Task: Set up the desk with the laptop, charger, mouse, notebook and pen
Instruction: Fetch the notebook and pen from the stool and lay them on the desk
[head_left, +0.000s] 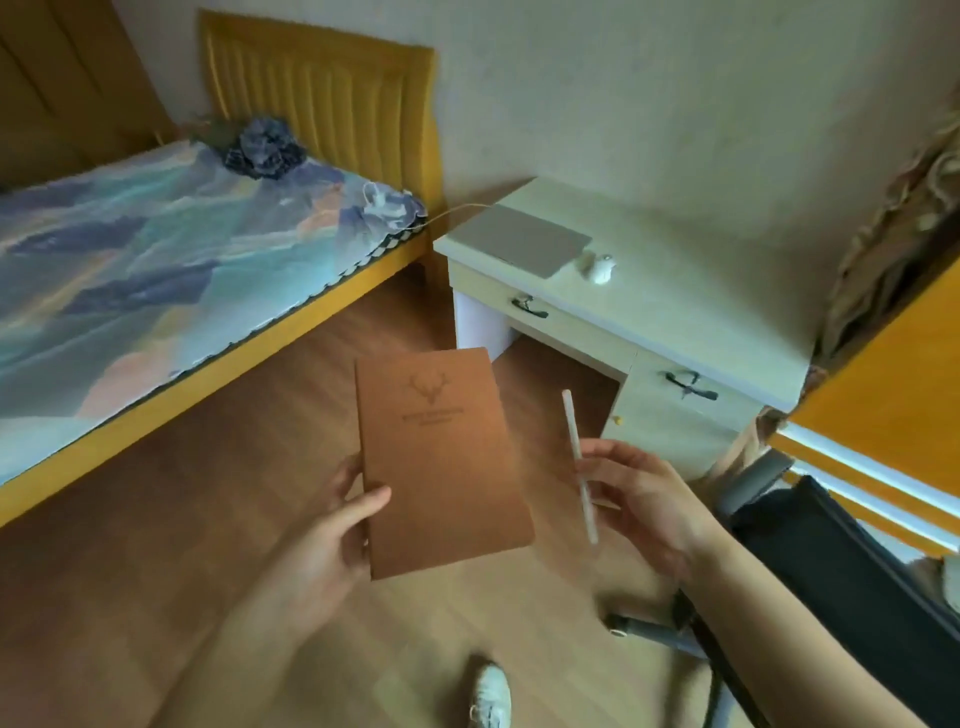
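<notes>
The brown rectangular notebook with an embossed deer-head cover (444, 462) is held in the air above the wooden floor, well apart from the pale cream desk with two drawers (691, 291). The left hand (332, 535) grips its lower left edge, thumb on the cover and fingers curled beneath. The right hand (639, 493) pinches the slim white pen (579, 465) near its middle between thumb and fingertips; the pen stands almost upright, tilted slightly, just beside the notebook's right edge without touching it.

On the desk, the closed grey laptop (524, 239) lies at the far left corner, with a thin pale cable (457, 212) running from its rear toward the bed. The small white mouse (601, 267) sits just beside the laptop's right edge. The charger itself cannot be identified.

Judged step: carry notebook and pen to the desk and set them down.

Procedure:
1. Keep the notebook level during the approach.
2. Lower it flat onto the bare surface right of the mouse, toward the front edge.
3. Lay the pen lengthwise beside the notebook, parallel to the desk edge, so it cannot roll off.
4. Avoid nudging the mouse.
</notes>
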